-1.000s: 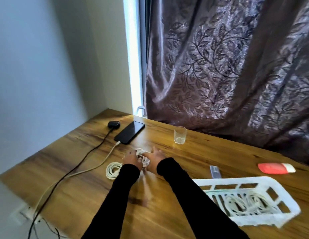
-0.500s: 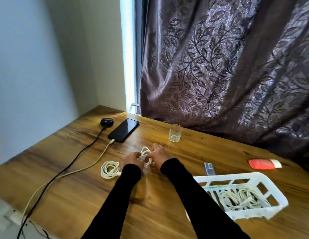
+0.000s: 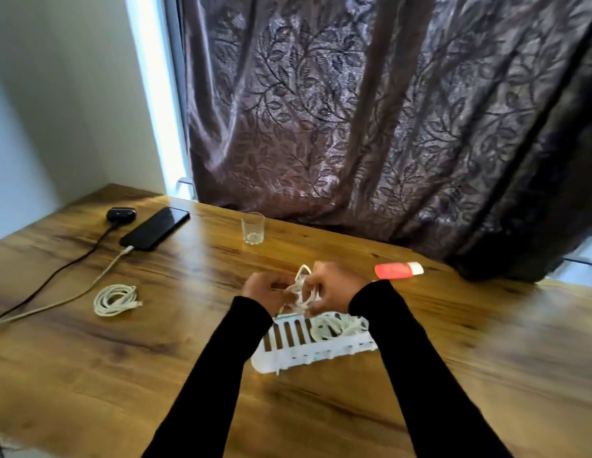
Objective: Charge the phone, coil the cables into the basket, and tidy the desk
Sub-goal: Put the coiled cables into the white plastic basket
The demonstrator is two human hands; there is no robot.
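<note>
Our left hand and right hand both pinch a loose white cable just above the basket on the desk; the phone lies plugged in, far left.

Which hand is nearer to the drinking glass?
Left, though only slightly. The left hand lies just in front of the glass; the right hand is farther to its right.

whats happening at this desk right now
A person is tidying cables. Both the left hand and right hand grip a bundled white cable just above the white basket, which already holds a coil. Another coiled cable waits on the desk. The phone is plugged in.
</note>
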